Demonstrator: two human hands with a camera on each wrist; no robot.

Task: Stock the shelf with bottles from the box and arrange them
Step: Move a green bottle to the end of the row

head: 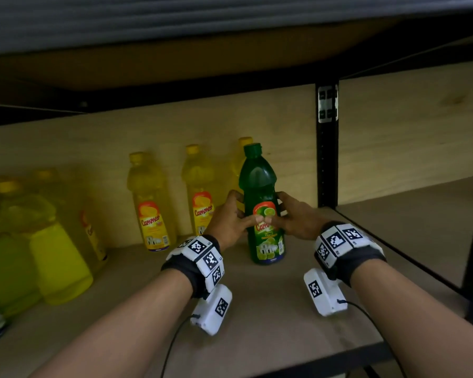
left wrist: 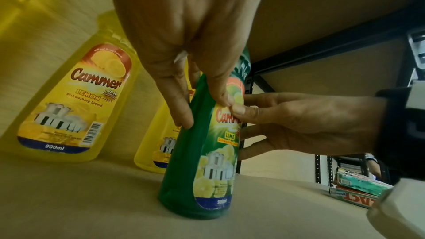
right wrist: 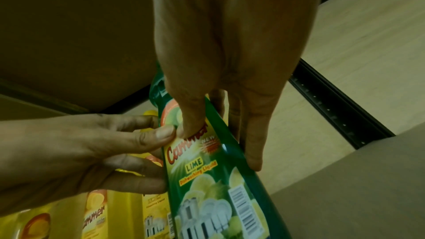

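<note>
Presently — bottle: green bottle [head: 264, 205] stood upright on shelf [head: 271, 309].
Hands: left hand [head: 227, 222] and right hand [head: 295, 216] clasped it on opposite sides — equally near.

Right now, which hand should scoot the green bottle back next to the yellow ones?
Probably the right hand: it holds the green bottle on the side away from the yellow bottles, so it can push toward them. The left hand sits between them.

Dim, yellow-tinted lighting throughout; the underside of the upper shelf [head: 175, 64] is lost in shadow. Left-edge yellow bottles [head: 52, 241] are blurred and stretched.
</note>
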